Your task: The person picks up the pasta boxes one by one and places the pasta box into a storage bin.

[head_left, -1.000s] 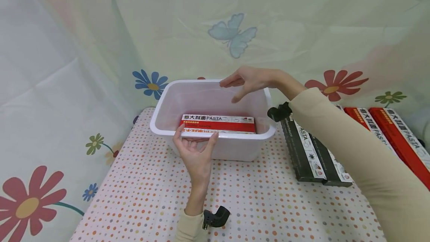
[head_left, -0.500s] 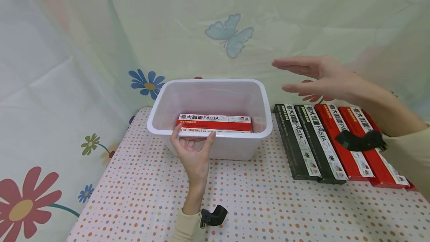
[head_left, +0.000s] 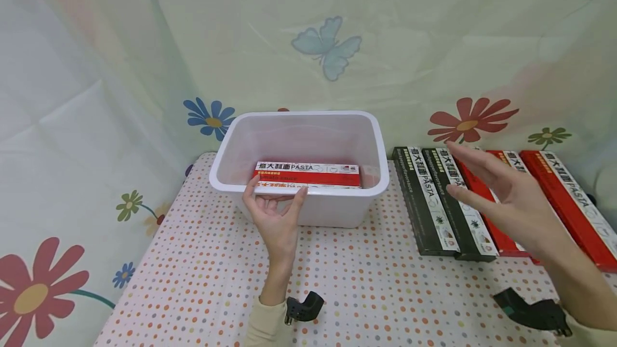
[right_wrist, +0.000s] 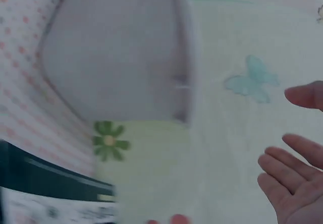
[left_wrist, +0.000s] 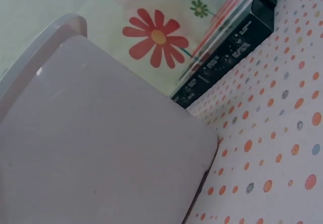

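My left hand grips the front rim of a white plastic bin, with a fingertip lapping over the edge. Inside the bin, red and white pasta boxes lie crosswise, partly hidden by the rim. My right hand hovers over the row of pasta boxes on the right, thumb and fingers spread apart and holding nothing. Below and left of it lie two black pasta boxes. Several red pasta boxes sit further right, some hidden behind the hand. The left wrist view shows the bin's outer wall.
A dotted cloth covers the table. Behind it hangs a pale backdrop printed with flowers and a butterfly; the bin and the boxes stand close to it.
My right hand has moved away from above the bin, rightward and then down toward the boxes. The left hand keeps its place on the rim.
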`<state>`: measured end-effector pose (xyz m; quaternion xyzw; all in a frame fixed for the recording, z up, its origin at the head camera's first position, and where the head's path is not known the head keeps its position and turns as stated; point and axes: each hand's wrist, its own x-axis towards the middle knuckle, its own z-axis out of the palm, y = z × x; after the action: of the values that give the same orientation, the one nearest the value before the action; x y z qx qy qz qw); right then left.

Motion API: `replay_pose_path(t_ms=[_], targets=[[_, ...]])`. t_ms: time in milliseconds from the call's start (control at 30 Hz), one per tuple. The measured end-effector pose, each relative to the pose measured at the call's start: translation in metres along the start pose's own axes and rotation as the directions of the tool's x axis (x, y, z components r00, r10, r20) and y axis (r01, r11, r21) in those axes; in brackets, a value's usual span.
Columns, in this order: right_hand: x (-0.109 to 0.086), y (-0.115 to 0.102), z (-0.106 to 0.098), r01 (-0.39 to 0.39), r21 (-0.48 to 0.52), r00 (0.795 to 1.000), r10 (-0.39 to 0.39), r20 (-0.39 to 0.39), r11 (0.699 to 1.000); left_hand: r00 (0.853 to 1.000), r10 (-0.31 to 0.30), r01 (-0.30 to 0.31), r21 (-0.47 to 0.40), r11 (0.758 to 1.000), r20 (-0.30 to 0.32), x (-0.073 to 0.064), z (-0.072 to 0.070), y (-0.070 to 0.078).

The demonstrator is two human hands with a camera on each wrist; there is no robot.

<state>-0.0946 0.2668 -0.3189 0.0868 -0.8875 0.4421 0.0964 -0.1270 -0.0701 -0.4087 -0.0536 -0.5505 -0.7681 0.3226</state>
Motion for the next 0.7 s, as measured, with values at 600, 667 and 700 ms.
replay_pose_path(t_ms=[600,667,700], targets=[[-0.050,0.091,0.086,-0.312,0.110,0.943,0.322,-0.090,0.944,1.000,-0.011,0.011,-0.015,1.000,-0.009,0.000,0.000,0.001],[-0.051,0.094,0.088,-0.310,0.115,0.940,0.322,-0.107,0.944,1.000,-0.009,0.008,-0.020,1.000,-0.009,0.000,0.001,0.001],[-0.050,0.094,0.089,-0.310,0.114,0.939,0.323,-0.115,0.944,1.000,-0.007,0.007,-0.020,1.000,-0.008,0.000,0.001,0.001]])
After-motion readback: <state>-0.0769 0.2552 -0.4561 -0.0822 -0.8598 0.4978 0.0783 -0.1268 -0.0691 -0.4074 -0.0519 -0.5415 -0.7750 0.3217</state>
